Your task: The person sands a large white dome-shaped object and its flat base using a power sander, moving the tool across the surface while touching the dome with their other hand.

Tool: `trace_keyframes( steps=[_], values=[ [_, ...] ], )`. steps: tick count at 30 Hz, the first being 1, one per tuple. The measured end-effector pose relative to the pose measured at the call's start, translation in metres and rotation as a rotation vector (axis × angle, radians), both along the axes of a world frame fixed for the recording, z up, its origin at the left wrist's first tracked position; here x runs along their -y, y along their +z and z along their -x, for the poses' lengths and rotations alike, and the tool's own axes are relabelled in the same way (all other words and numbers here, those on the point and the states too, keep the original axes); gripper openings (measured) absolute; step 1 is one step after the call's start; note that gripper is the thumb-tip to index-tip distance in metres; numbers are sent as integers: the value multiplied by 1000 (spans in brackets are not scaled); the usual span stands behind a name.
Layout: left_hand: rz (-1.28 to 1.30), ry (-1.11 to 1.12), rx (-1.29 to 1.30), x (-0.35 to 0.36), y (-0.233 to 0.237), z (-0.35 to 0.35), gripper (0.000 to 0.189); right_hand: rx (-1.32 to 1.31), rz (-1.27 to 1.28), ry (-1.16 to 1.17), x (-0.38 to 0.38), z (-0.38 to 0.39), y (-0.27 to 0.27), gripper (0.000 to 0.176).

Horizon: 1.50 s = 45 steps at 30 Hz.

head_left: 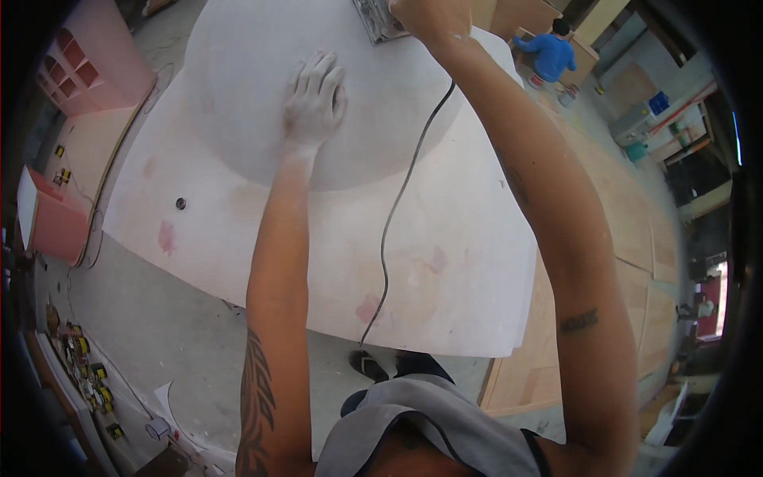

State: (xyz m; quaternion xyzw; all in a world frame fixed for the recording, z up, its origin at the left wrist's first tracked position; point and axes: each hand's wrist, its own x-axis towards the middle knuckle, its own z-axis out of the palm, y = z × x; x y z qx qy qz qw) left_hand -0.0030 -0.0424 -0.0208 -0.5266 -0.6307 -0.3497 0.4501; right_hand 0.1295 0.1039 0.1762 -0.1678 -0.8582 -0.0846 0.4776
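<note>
My left hand, coated in pale dust, lies flat on a large round grey-white panel, fingers stretched forward. The panel rests on a broad white board with pinkish patches. At the top edge my right hand is wrapped round a dusty sanding tool, which sits on the round panel and is partly cut off by the frame. A dark cable runs across the panel and board to the near edge.
A small black ring lies on the board at left. Pink cabinets stand far left, power tools lower left. A person in blue crouches at upper right, near wooden sheets on the floor.
</note>
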Motion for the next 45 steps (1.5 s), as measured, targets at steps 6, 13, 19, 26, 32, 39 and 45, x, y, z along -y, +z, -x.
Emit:
trace_keyframes(
  steps=[6, 13, 19, 26, 32, 39, 45],
  values=[
    [12, -42, 44, 3, -1, 2, 38, 26, -13, -131, -1, 29, 16, 29],
    [-166, 24, 259, 2, -8, 4, 40, 25, 106, -6, 40, -17, -28, 19],
    [-199, 63, 256, 0, -6, 4, 40, 50, 33, 27, 39, -19, -33, 18],
    [-203, 33, 269, 1, -5, 6, 41, 16, 69, 34, 48, 0, -12, 16],
    [-212, 10, 277, 1, -4, 6, 40, 2, -145, 102, 51, -11, -58, 11],
    [-197, 41, 246, 1, -7, 7, 38, 81, 20, 7, 37, 6, -7, 19],
    [-185, 24, 284, 2, -4, 6, 36, 34, 85, 23, 44, 7, -5, 20]
  ],
)
